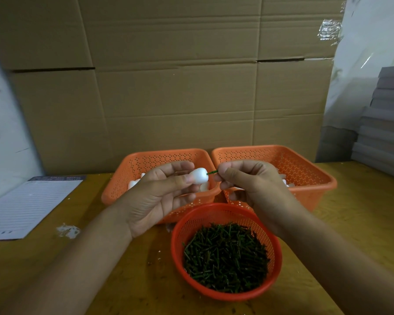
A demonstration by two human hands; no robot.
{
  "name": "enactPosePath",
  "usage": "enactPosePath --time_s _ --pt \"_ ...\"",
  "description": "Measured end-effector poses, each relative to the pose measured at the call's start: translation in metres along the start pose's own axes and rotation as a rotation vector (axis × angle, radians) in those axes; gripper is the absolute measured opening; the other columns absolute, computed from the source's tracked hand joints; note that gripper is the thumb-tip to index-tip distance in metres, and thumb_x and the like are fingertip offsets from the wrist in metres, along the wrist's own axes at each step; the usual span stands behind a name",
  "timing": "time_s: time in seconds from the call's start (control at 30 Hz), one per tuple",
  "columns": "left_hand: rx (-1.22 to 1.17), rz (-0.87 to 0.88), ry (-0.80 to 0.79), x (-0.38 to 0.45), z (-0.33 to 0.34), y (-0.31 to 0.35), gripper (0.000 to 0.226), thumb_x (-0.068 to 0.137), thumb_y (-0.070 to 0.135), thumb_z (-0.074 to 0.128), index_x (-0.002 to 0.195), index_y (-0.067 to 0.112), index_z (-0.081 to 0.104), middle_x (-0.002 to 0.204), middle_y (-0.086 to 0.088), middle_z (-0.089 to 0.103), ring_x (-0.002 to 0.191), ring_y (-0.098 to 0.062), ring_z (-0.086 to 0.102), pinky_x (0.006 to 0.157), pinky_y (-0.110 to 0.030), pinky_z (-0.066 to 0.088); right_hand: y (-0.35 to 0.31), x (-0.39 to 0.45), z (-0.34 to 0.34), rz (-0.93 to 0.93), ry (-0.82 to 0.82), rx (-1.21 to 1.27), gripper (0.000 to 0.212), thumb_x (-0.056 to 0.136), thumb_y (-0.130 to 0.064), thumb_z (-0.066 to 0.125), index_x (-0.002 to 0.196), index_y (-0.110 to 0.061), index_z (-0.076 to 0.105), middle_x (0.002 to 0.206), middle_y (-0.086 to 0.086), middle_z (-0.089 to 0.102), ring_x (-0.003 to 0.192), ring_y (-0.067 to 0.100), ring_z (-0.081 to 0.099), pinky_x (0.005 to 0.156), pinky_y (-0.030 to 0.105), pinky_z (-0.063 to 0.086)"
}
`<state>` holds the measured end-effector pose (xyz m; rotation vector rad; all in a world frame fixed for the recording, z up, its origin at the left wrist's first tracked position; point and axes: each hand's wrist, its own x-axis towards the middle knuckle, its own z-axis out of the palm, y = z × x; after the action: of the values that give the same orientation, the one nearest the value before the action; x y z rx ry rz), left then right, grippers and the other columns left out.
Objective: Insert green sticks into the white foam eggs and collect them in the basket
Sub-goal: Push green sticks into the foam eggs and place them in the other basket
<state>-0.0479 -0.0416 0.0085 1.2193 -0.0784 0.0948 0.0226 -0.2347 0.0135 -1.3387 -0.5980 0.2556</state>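
A single wide-angle view from head height looks forward and steeply down over the worktop (32,269), close enough that both forearms run in from the bottom corners. It faces a cardboard wall (168,87) standing just behind the worktop. Straight edges bow toward the frame's borders. With only this one view, nothing is shared.

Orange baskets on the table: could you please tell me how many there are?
3. Two rectangular baskets stand side by side at the back, the left basket and the right basket; a round basket of green sticks sits nearest the person.
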Motion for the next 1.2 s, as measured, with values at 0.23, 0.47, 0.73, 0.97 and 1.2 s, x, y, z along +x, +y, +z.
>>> enactPosePath --time_s 0.23,0.47,0.73,0.97,1.2 --pt "0.031 0.003 0.003 -0.001 0.002 -0.001 0.027 0.064 0.014 0.083 0.09 0.02 0.08 0.102 -0.013 0.075 0.08 -0.016 0.072 0.069 -0.026 0.059 0.004 -0.002 0.003 -0.03 -0.018 -0.054 0.007 0.088 -0.012 0.07 0.084 -0.013 0.075 0.078 0.003 0.075 0.065 0.006 0.063 0.052 0.018 0.047" --pt "0.04 0.002 -0.003 -0.001 0.002 -0.002 0.032 0.066 0.013 0.082 0.097 0.016 0.075 0.103 -0.013 0.074 0.08 -0.016 0.071 0.069 -0.026 0.059 0.005 -0.003 0.003 -0.033 -0.013 -0.078 0.006 0.088 -0.009 0.07 0.085 -0.009 0.076 0.075 0.003 0.073 0.062 0.006 0.06 0.052 0.018 0.046" --pt "0.06 0.007 0.003 -0.001 0.001 -0.002 0.032 0.067 0.016 0.083 0.098 0.017 0.075 0.104 -0.012 0.073 0.082 -0.016 0.071 0.069 -0.025 0.058 0.009 -0.002 0.004 -0.039 -0.018 -0.103 0.008 0.089 -0.01 0.07 0.083 -0.012 0.076 0.078 0.005 0.074 0.064 0.008 0.058 0.051 0.02 0.045" --pt "0.126 0.098 0.106 -0.001 0.005 -0.003 0.035 0.071 0.024 0.085 0.103 0.021 0.07 0.11 -0.013 0.074 0.087 -0.014 0.07 0.066 -0.024 0.056 0.014 -0.001 0.005 0.028 -0.062 -0.202 0.009 0.091 -0.012 0.069 0.087 -0.01 0.077 0.075 -0.001 0.073 0.065 0.007 0.06 0.053 0.019 0.046" --pt "0.183 0.14 0.105 -0.001 0.009 -0.006 0.034 0.069 0.029 0.08 0.101 0.021 0.067 0.108 -0.013 0.074 0.088 -0.015 0.067 0.062 -0.022 0.052 0.02 -0.003 0.009 0.087 -0.148 -0.265 0.007 0.086 -0.017 0.075 0.08 -0.015 0.078 0.07 0.001 0.07 0.062 0.004 0.06 0.052 0.017 0.046"
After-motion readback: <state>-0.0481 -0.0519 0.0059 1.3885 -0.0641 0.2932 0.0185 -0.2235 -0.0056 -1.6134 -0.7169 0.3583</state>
